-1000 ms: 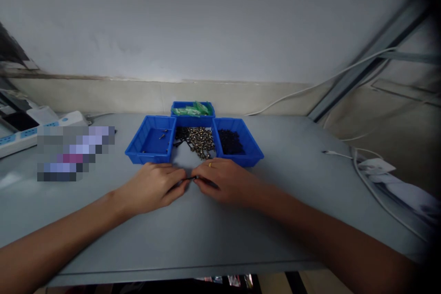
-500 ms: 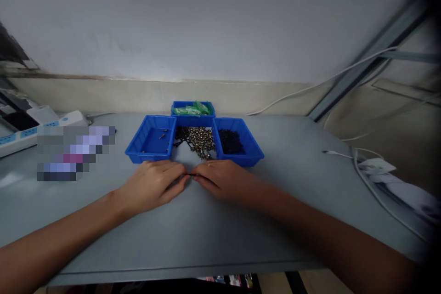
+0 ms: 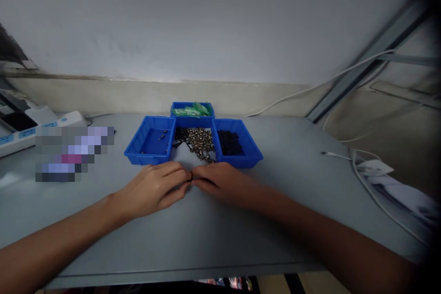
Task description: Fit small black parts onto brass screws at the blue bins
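Observation:
My left hand (image 3: 159, 189) and my right hand (image 3: 223, 183) meet fingertip to fingertip above the grey table, in front of the blue bins. The fingers of both are pinched on a small dark piece (image 3: 191, 178), mostly hidden by the fingertips; its kind is too small to make out. Just beyond the hands lies a loose pile of small brass-coloured and black metal parts (image 3: 200, 141), which look like screws. The left blue bin (image 3: 138, 160) holds a few such parts. Many small black parts (image 3: 230, 142) fill the bottom of the right blue bin (image 3: 245, 161).
A third blue bin (image 3: 195, 122) behind the pile contains green plastic bags (image 3: 196, 109). On the left are a white power strip (image 3: 65, 121) and a pixelated object (image 3: 77, 152). White cables (image 3: 370, 193) and a white adapter (image 3: 375, 166) lie at the right, near a metal frame (image 3: 341, 87).
Both hands have drawn closer, and their fingertips now meet. The thin dark piece that showed between them is now mostly covered. The bins and the pile stay where they were.

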`<state>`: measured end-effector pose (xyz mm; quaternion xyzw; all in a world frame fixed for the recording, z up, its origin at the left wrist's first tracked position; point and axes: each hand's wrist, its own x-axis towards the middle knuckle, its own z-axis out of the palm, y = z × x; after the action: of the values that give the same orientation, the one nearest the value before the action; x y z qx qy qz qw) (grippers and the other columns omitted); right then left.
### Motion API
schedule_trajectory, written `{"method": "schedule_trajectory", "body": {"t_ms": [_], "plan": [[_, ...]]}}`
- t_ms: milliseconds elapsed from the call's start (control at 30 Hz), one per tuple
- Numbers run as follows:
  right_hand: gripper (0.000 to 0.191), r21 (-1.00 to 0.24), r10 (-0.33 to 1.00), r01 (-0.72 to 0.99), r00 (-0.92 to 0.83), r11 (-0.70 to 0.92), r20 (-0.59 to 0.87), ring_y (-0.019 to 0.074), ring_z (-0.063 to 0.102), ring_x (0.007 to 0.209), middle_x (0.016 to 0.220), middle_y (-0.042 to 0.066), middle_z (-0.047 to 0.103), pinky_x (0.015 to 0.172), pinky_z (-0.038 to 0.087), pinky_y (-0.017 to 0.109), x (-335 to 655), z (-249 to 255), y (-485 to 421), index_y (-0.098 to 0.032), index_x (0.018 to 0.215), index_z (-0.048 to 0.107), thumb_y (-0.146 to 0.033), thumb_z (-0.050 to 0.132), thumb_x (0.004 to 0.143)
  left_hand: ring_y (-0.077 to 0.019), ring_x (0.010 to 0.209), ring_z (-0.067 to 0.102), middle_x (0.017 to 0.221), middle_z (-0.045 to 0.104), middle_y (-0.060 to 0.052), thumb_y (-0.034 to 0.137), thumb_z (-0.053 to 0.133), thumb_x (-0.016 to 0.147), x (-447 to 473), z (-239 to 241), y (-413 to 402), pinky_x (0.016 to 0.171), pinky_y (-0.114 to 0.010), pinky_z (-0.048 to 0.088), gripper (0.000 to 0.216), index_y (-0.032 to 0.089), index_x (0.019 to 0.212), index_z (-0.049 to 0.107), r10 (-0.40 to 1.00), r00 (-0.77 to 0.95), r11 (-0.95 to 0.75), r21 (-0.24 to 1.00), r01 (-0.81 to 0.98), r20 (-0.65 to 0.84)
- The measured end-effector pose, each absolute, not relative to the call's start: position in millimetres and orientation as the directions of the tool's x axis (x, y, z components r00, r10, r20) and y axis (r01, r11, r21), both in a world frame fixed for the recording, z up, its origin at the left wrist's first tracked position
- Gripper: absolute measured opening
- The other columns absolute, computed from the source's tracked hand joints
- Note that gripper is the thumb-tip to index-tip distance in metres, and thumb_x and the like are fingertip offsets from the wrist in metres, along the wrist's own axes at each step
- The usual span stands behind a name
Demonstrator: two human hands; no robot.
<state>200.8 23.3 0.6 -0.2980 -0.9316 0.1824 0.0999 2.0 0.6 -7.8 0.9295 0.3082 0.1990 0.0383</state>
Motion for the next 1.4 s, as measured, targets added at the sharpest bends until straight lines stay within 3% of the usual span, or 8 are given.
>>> {"method": "schedule_trajectory", "body": {"t_ms": [200,333,467,800,967,1100,1400], "plan": [[0.019,-0.443,0.625,0.531,-0.775,0.723,0.09,0.0122,0.055,0.066,0.073,0.001,0.06,0.059,0.037,0.023,204.1,1.9,21.6,-0.017,0.087,0.055,-0.032,0.044,0.085,-0.0118,0.059,0.053,0.065,0.053,0.0,0.021,0.042,0.081,1.9,-8.3,1.0,0.053,-0.023,0.04,0.011,0.015,0.079,0.051,0.669,0.67,-0.742,0.22,0.634,0.322],[0.021,-0.446,0.632,0.532,-0.768,0.72,0.105,0.0112,0.053,0.062,0.067,-0.001,0.057,0.056,0.035,0.022,204.0,1.2,22.5,-0.017,0.084,0.052,-0.035,0.042,0.086,-0.0119,0.062,0.053,0.067,0.054,0.0,0.024,0.04,0.084,1.5,-8.8,2.3,0.055,-0.023,0.04,0.015,0.015,0.077,0.051,0.651,0.682,-0.754,0.178,0.632,0.334],[0.021,-0.367,0.613,0.542,-0.783,0.756,0.106,0.0115,0.054,0.065,0.073,0.001,0.059,0.059,0.035,0.023,203.0,-1.0,23.9,-0.017,0.082,0.052,-0.029,0.037,0.088,-0.0125,0.067,0.054,0.072,0.055,-0.001,0.025,0.036,0.088,2.2,-9.3,3.3,0.059,-0.024,0.041,0.019,0.016,0.082,0.052,0.627,0.707,-0.771,0.135,0.622,0.328],[0.02,-0.305,0.616,0.558,-0.775,0.772,0.141,0.0107,0.052,0.062,0.068,0.0,0.057,0.056,0.032,0.023,205.8,-0.4,23.2,-0.017,0.076,0.05,-0.025,0.036,0.088,-0.0131,0.068,0.054,0.071,0.055,-0.001,0.027,0.038,0.087,2.8,-5.9,4.9,0.059,-0.024,0.04,0.019,0.016,0.079,0.052,0.678,0.698,-0.734,0.156,0.662,0.229],[0.018,-0.313,0.593,0.538,-0.797,0.783,0.113,0.011,0.053,0.064,0.071,0.001,0.058,0.059,0.035,0.023,206.1,-1.2,24.1,-0.017,0.078,0.052,-0.024,0.038,0.087,-0.0121,0.068,0.054,0.073,0.056,-0.001,0.028,0.041,0.086,1.5,-6.4,4.6,0.059,-0.023,0.041,0.017,0.016,0.084,0.053,0.688,0.666,-0.725,0.233,0.648,0.287],[0.018,-0.328,0.555,0.499,-0.826,0.802,0.098,0.0104,0.052,0.063,0.071,0.0,0.057,0.059,0.037,0.022,204.8,-0.7,23.8,-0.017,0.075,0.053,-0.021,0.039,0.086,-0.012,0.076,0.055,0.08,0.058,-0.002,0.026,0.041,0.088,2.2,-5.2,1.9,0.068,-0.023,0.044,0.018,0.016,0.093,0.054,0.594,0.729,-0.803,0.296,0.517,0.34],[0.021,-0.301,0.579,0.534,-0.811,0.79,0.083,0.0119,0.054,0.064,0.071,0.002,0.059,0.059,0.038,0.024,202.5,2.4,22.6,-0.016,0.077,0.055,-0.021,0.037,0.087,-0.0139,0.078,0.054,0.082,0.058,-0.003,0.021,0.04,0.088,-0.2,-5.9,4.0,0.07,-0.027,0.045,0.021,0.017,0.104,0.052,0.561,0.742,-0.827,0.252,0.502,0.366]]}}
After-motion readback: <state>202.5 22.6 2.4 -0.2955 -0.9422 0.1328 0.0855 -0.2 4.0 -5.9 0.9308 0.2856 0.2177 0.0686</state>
